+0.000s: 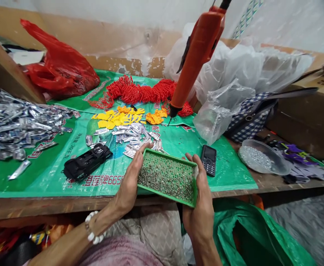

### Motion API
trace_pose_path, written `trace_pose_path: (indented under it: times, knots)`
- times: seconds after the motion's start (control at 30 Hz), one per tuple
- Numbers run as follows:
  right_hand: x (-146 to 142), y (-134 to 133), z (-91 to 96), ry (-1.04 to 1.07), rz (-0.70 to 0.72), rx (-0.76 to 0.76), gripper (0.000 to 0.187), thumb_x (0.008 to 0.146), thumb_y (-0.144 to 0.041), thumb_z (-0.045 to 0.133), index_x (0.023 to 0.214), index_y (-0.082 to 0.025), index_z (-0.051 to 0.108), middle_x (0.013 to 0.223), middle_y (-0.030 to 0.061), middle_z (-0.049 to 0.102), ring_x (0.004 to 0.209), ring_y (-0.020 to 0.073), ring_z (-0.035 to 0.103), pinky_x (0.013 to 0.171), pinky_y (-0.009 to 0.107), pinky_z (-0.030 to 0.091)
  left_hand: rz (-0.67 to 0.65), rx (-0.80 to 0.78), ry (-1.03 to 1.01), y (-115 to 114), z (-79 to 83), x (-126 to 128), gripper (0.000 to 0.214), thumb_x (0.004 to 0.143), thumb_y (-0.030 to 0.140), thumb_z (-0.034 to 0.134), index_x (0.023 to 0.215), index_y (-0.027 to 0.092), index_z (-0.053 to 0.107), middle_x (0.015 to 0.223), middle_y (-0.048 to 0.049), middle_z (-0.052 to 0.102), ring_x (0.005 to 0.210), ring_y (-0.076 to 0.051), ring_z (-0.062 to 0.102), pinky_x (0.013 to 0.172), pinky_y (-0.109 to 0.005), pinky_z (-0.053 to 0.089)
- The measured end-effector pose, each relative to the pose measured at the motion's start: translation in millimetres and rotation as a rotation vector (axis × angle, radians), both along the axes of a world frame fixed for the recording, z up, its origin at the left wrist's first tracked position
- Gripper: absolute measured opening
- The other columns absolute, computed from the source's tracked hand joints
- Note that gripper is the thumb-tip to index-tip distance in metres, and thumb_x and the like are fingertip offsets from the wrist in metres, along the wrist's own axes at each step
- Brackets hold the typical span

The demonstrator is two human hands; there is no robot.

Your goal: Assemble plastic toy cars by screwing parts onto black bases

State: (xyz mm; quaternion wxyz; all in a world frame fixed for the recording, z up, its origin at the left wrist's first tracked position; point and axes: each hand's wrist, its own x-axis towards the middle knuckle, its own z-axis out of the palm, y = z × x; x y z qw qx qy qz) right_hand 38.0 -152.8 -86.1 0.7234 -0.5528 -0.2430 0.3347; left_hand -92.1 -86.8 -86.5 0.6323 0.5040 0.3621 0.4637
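Between my two hands is a green plastic tray, tilted, with many small metal screws heaped toward its near side. My left hand grips the tray's left end, fingers along the edge. My right hand closes around the right end. Just past the tray, a pile of small silvery parts lies on the green sheet. To the left sits a black toy car body. A black keypad phone rests close to my right fingers. An orange electric screwdriver hangs above, tip down.
Yellow pieces and bundled red cords lie behind. A large heap of silvery parts covers the left side, by a red plastic bag. At right are clear bags and a round plastic bowl holding small metal pieces.
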Motion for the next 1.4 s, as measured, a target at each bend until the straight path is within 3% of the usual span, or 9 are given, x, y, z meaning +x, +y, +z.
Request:
trace_pose_path:
  times: [0.13, 0.27, 0.53, 0.8, 0.93, 1.13, 1.4]
  knots:
    - [-1, 5, 0.2, 0.125, -0.010, -0.045, 0.055, 0.088, -0.062, 0.055, 0.134, -0.032, 0.059, 0.146, 0.0002, 0.056, 0.141, 0.0239, 0.045, 0.120, 0.049, 0.030, 0.028, -0.095, 0.001, 3, 5.6, 3, 0.060, 0.096, 0.065, 0.042, 0.139, 0.025, 0.056, 0.155, -0.0003, 0.047, 0.152, -0.024, 0.027, 0.127, -0.048, 0.017]
    - [-3, 5, 1.3, 0.180, 0.003, -0.118, 0.056, 0.085, -0.062, 0.060, 0.132, -0.032, 0.061, 0.145, -0.0010, 0.057, 0.142, 0.0238, 0.043, 0.122, 0.048, 0.027, 0.038, -0.170, 0.049, -1, 8.3, 0, 0.062, 0.095, 0.065, 0.043, 0.141, 0.025, 0.054, 0.157, -0.0004, 0.043, 0.151, -0.025, 0.028, 0.127, -0.047, 0.017]
    - [5, 4, -3.3, 0.273, -0.014, -0.116, 0.053, 0.082, -0.061, 0.061, 0.125, -0.030, 0.066, 0.141, -0.0005, 0.061, 0.141, 0.0236, 0.045, 0.120, 0.047, 0.032, -0.001, -0.148, 0.063, -6, -4.7, 1, 0.064, 0.092, 0.066, 0.048, 0.143, 0.027, 0.052, 0.158, 0.0008, 0.042, 0.152, -0.023, 0.027, 0.127, -0.045, 0.016]
    - [1, -5, -5.3, 0.205, -0.010, -0.134, 0.053, 0.084, -0.061, 0.060, 0.128, -0.032, 0.065, 0.138, -0.0010, 0.063, 0.140, 0.0229, 0.047, 0.116, 0.045, 0.039, 0.022, -0.251, 0.060, -9, 8.7, 0, 0.065, 0.092, 0.065, 0.048, 0.142, 0.023, 0.053, 0.156, -0.0025, 0.045, 0.151, -0.025, 0.028, 0.127, -0.048, 0.017]
    - [1, -5, -3.9, 0.187, 0.008, -0.145, 0.052, 0.083, -0.060, 0.061, 0.127, -0.031, 0.066, 0.136, -0.0006, 0.064, 0.140, 0.0226, 0.047, 0.115, 0.044, 0.041, 0.017, -0.270, 0.054, -10, 7.8, -1, 0.064, 0.092, 0.062, 0.051, 0.142, 0.024, 0.053, 0.158, -0.0006, 0.042, 0.151, -0.024, 0.028, 0.127, -0.046, 0.016]
    - [-6, -6, -4.5, 0.314, -0.021, -0.207, 0.052, 0.077, -0.059, 0.067, 0.121, -0.031, 0.069, 0.139, -0.0019, 0.062, 0.141, 0.0236, 0.045, 0.119, 0.045, 0.035, 0.038, -0.343, 0.042, -13, 7.6, -5, 0.061, 0.092, 0.057, 0.054, 0.143, 0.024, 0.053, 0.158, 0.0006, 0.041, 0.152, -0.022, 0.027, 0.127, -0.042, 0.015]
    - [1, -5, 2.9, 0.453, -0.008, -0.231, 0.047, 0.075, -0.052, 0.073, 0.116, -0.030, 0.071, 0.132, -0.0011, 0.068, 0.138, 0.0238, 0.050, 0.115, 0.043, 0.041, 0.008, -0.413, 0.039, -16, 13.2, -4, 0.058, 0.096, 0.056, 0.048, 0.145, 0.024, 0.050, 0.160, 0.0002, 0.038, 0.152, -0.023, 0.025, 0.127, -0.044, 0.015]
